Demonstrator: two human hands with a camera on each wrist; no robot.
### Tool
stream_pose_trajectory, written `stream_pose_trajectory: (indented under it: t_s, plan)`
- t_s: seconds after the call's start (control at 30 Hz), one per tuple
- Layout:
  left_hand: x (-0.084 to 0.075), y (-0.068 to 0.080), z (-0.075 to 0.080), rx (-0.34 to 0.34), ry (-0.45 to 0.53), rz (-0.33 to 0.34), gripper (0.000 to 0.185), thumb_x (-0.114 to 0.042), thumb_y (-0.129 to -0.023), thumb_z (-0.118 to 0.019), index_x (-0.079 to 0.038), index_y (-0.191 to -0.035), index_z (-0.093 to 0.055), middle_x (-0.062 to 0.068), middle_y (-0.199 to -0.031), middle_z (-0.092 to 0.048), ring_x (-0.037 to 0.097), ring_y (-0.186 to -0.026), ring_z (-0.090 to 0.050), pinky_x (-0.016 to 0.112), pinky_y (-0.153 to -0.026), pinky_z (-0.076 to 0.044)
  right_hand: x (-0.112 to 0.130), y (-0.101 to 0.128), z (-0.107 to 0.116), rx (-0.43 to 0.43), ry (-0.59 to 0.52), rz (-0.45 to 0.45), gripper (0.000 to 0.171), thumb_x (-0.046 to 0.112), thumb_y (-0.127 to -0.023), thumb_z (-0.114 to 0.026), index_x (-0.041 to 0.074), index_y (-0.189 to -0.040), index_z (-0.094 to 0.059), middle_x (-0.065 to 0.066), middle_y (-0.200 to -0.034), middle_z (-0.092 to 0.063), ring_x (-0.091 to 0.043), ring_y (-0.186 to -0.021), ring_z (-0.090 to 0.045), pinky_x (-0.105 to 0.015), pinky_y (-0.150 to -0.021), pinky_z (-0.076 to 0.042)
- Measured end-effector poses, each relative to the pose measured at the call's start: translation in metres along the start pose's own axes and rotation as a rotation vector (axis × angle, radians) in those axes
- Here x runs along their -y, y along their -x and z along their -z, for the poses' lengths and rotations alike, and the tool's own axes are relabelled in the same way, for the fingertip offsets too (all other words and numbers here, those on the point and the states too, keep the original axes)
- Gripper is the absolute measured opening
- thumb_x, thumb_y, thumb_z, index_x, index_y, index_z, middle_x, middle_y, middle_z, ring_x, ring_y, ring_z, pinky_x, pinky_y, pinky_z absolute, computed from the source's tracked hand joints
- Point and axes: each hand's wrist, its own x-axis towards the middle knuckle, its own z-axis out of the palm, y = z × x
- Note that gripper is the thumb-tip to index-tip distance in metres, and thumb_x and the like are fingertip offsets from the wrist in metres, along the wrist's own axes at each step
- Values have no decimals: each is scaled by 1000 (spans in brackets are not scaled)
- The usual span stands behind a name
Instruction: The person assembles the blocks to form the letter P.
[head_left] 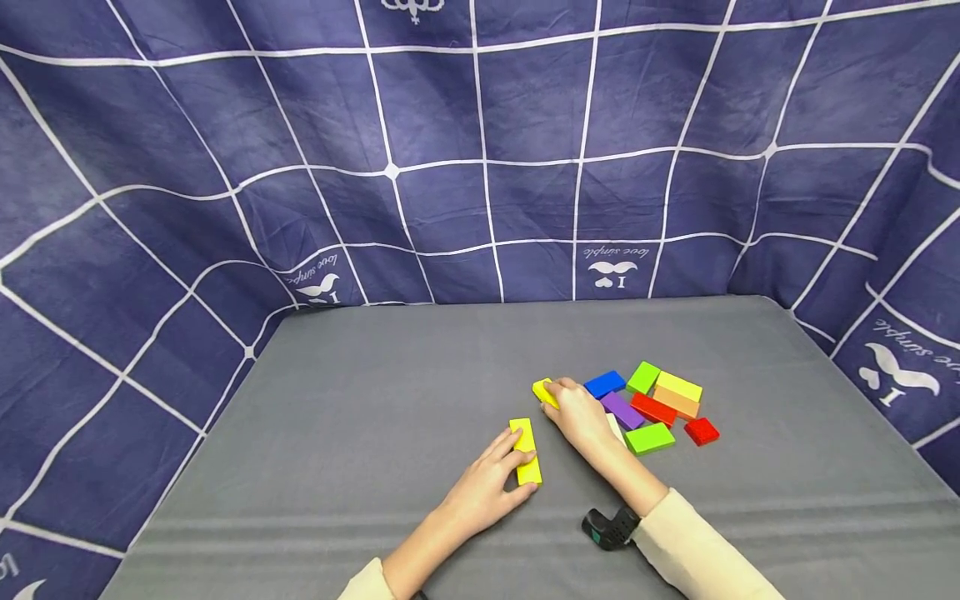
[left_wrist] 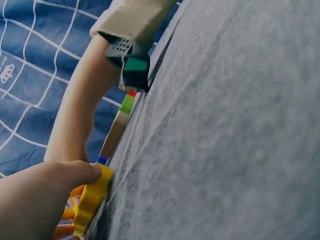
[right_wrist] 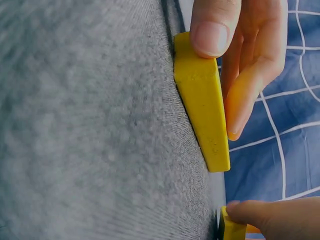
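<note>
Grey felt covers the table [head_left: 375,400], with a navy cloth [head_left: 480,125] gridded in white hung behind and to both sides. Blocks counted in the head view: two yellow pieces at the hands, namely a long yellow block [head_left: 526,450] lying flat near the table's middle and a small yellow block [head_left: 543,391] just beyond it; to their right, a loose cluster holds one blue block [head_left: 604,383], two green blocks [head_left: 643,377], one purple block [head_left: 622,410], two red blocks [head_left: 653,409], one orange block [head_left: 677,402] and one lime-yellow block [head_left: 679,386], several touching. Left hand [head_left: 483,487] lies low on the felt, thumb and fingertips pinching the long yellow block at its near end. Right hand [head_left: 577,412] reaches forward, palm down, fingertips gripping the small yellow block against the felt. Both forearms wear cream sleeves [head_left: 697,550]; a black wrist unit [head_left: 609,527] sits at the right cuff.
</note>
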Motion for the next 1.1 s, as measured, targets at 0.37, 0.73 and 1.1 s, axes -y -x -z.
stream_pose_trajectory:
  t_s: [0.37,0.73,1.1]
  plan:
    - [7,-7,11,98,-116,-14,50,-47,-80,-61,-22,-123,-55,-5,-136,-47,13,-129,-40,53,-79,-48,-20,-2,2,110,-199,74,34,11,-85,-59,-3,-117,-59,-20,-121,-52,-33,-108,-55,-45,-90,-45]
    - [29,-8,5,70,71,-104,52,-52,-78,-61,-20,-119,-57,1,-145,-34,20,-134,-32,40,-99,-41,-15,-32,-5,189,-299,33,41,16,-84,-62,-3,-120,-55,-21,-130,-48,-26,-98,-57,-39,-82,-48]
    - [31,-9,4,145,217,-4,53,-53,-78,-60,-26,-123,-51,0,-152,-18,21,-132,-37,40,-99,-40,-4,-33,-9,310,-454,75,44,19,-84,-63,5,-124,-54,-16,-120,-53,-19,-88,-56,-30,-74,-48]
